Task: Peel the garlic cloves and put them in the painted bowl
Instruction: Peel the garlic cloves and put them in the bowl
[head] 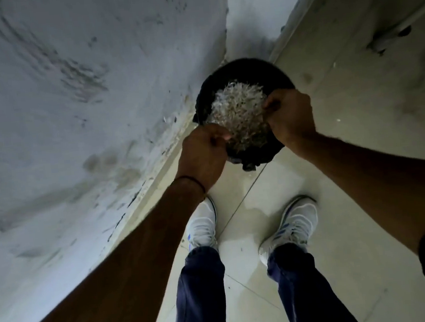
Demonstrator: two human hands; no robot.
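Head view looks straight down at a black bin (pixel 244 67) on the tiled floor (pixel 355 97), close beside a stained wall (pixel 72 96). Pale garlic peelings (pixel 240 112) are heaped in the bin. The left grip (pixel 202 156) is at the bin's near rim and the right grip (pixel 291 118) at its right rim. Both have curled fingers, and I cannot tell whether either grasps anything.

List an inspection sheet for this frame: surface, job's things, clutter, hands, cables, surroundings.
Surface: pale tiled floor; no table seen.
Job's things: dark round container heaped with pale flaky scraps, possibly garlic skins; no painted pattern discernible.
Clutter: white flecks on the floor.
Hands: left hand and right hand both appear to grip the container's rim.
Cables: nothing seen.
Surroundings: stained wall on the left; white shoes below.
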